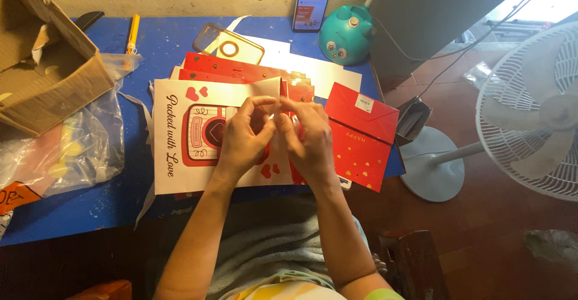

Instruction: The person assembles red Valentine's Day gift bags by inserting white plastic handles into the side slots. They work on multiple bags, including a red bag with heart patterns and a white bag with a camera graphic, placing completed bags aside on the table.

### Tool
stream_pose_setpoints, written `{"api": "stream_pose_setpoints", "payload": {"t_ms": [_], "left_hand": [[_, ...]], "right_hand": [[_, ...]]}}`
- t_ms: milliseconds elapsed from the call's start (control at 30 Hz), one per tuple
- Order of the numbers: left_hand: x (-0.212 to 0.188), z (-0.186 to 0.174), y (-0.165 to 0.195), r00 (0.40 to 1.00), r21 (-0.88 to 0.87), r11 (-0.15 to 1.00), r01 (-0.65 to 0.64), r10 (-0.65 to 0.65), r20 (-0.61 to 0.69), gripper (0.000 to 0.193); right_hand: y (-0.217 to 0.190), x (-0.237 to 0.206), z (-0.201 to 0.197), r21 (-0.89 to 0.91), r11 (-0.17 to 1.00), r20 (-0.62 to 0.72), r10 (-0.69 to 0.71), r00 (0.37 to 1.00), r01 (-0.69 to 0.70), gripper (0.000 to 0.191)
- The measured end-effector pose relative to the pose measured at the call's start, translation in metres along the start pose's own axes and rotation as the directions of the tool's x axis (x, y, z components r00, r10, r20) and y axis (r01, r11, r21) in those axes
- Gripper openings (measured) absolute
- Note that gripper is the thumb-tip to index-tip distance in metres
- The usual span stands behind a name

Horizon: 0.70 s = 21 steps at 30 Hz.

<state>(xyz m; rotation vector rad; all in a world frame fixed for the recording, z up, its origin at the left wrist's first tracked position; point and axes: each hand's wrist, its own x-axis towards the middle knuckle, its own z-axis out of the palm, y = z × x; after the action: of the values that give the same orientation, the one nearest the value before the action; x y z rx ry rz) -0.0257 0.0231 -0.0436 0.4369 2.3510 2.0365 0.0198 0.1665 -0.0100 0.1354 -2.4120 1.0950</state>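
Blue tabletop (pixel 72 209) formed the working surface, with the person's lap and a pale cloth (pixel 265 252) nearest the camera. Both forearms rose from the lower edge toward the middle of the table. The left hand (pixel 244 134) and the right hand (pixel 310 140) met fingertip to fingertip above a white card (pixel 174 173) printed with a red camera drawing and small hearts. Each hand was curled, thumb and forefinger nearly closed in a pinch; something small and pale sat between the fingertips, too small to identify. The white card lay flat directly beneath the hands, its left part exposed and its right part covered by them, and its upper right portion seemed to be lifted toward the fingers. Just right of the right hand lay a red envelope (pixel 361 137) with gold hearts, partly over the table's edge. Behind the hands, red cards (pixel 235 68) and white sheets (pixel 325 71) were stacked. To the left rested a clear plastic bag (pixel 78 149) and an open cardboard box (pixel 42 77). Farther back lay a clear phone case (pixel 229 44) and a yellow pen (pixel 132 32); a teal lamp base (pixel 344 35) and a propped phone (pixel 313 2) stood at the wall. A white fan (pixel 530 113) stood on the floor at right.
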Motion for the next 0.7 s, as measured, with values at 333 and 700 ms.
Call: {"api": "stream_pose_setpoints", "payload": {"t_ms": [333, 700], "left_hand": [[-0.011, 0.012, 0.004, 0.921, 0.358, 0.884, -0.3, 0.366, -0.133, 0.016], [-0.011, 0.008, 0.004, 0.983, 0.094, 0.985, -0.144, 0.153, -0.097, 0.006]], "right_hand": [[0.016, 0.005, 0.029, 0.247, 0.969, -0.156, 0.055, 0.986, -0.015, 0.025], [0.041, -0.008, 0.023, 0.553, 0.828, -0.095, 0.171, 0.981, -0.091, 0.029]]}}
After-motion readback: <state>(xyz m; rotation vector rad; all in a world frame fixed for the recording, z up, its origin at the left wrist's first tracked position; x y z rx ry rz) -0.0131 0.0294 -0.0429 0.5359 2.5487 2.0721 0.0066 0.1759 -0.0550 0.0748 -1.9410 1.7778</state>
